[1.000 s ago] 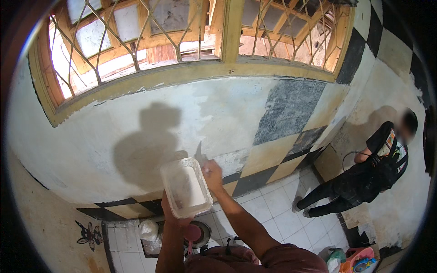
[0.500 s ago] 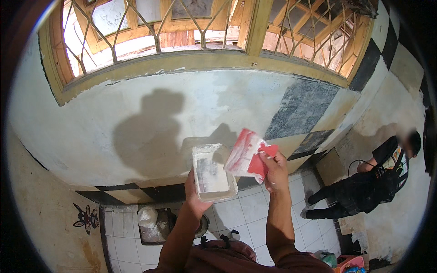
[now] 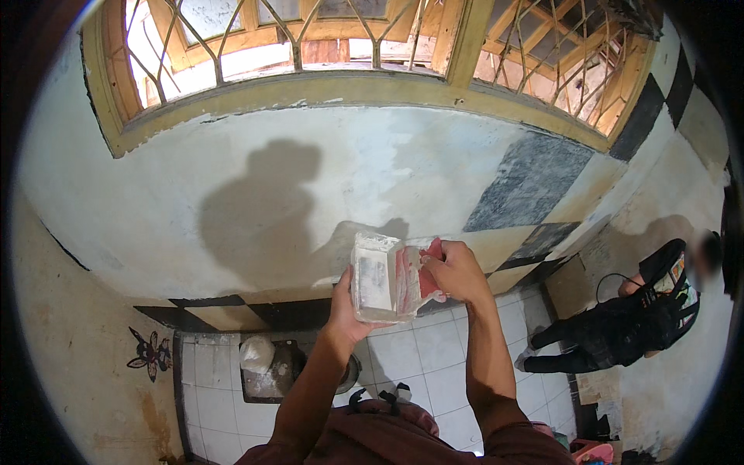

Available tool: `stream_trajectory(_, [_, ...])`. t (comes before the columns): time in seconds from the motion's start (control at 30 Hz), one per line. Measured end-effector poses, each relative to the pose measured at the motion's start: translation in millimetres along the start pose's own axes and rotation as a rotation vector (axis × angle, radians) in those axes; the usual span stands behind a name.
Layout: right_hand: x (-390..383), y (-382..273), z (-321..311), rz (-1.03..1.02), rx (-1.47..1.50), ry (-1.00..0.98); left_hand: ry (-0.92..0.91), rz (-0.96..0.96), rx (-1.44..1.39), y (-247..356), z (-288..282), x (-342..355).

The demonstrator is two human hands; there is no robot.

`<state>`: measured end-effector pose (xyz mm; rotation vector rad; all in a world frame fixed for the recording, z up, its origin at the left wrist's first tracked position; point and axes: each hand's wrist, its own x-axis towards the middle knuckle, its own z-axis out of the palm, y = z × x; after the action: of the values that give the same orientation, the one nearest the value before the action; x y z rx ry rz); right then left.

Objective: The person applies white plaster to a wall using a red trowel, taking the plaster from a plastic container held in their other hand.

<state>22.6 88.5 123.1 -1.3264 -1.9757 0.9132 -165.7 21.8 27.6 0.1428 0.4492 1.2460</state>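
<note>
A rectangular tub (image 3: 378, 313), crusted with white filler, rests in my left hand (image 3: 346, 310), whose fingers wrap its left side and underside. Inside, a thin smeared layer of white paste covers the bottom. My right hand (image 3: 457, 273) grips a red spreader (image 3: 428, 273) by its upper edge. The spreader's blade, coated in white paste, stands tilted at the tub's right wall and seems to touch it. In front of both hands is the wall (image 3: 372, 170), partly coated white, with dark and beige checks showing at right.
Above is a yellow wooden window frame (image 3: 341, 91) with metal bars. On the tiled floor (image 3: 426, 349) at lower left, a white bag (image 3: 256, 354) sits on a dark board (image 3: 271, 380). Another person (image 3: 620, 325) in dark clothes stands at right. A pink container (image 3: 593, 451) is at lower right.
My right hand has turned the spreader and brought it down against the tub's right side. The tub has shifted slightly right and up in the view.
</note>
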Motion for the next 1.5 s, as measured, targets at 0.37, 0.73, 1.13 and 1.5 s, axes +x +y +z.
stream_trajectory(0.37, [22.6,45.0,27.3,0.239,0.144,-0.12,0.092,-0.122,0.132,5.0,-11.7,2.6])
stream_trajectory(0.73, [17.3,43.0,28.2,0.238,0.239,-0.14,0.091,-0.117,0.157,5.7,-6.6,1.9])
stream_trajectory(1.13, [15.2,72.6,43.6,0.062,0.445,-0.135,0.071,-0.016,0.242,1.0,-11.0,5.6])
stream_trajectory(1.5, [7.5,98.0,59.0,0.243,0.761,-0.169,0.197,-0.039,0.289,-11.6,-19.7,12.5])
